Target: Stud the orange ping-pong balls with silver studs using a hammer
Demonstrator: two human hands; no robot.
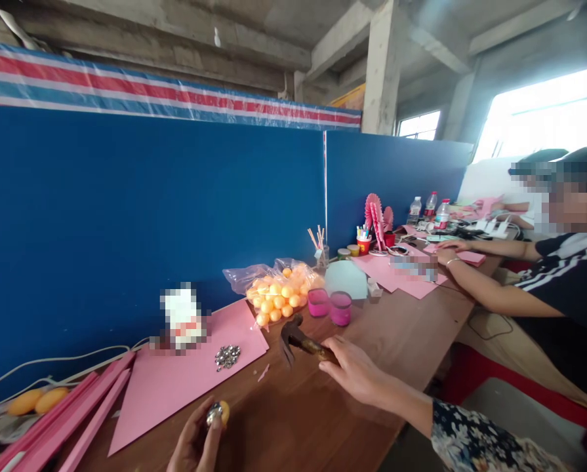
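Observation:
My right hand (355, 370) is closed round the handle of a claw hammer (296, 339), its metal head raised over the brown table and turned to the left. Low in the view, my left hand (197, 436) grips a small yellow-orange ball (225, 412) with a shiny silver piece (214, 413) at its near side; I cannot tell whether the two are joined. Beyond that hand, a heap of small shiny metal pieces (227, 357) lies on a pink sheet (175, 387). Farther back, a clear plastic bag (246, 278) spills over with several orange balls (279, 295).
Two magenta cups (341, 308) stand beside the bag. Folded pink strips (101, 403) and white cables lie at left. A blue partition (150, 210) borders the table (293, 419). At right, a co-worker's hands (448, 252) work on pink paper; another person sits farther back.

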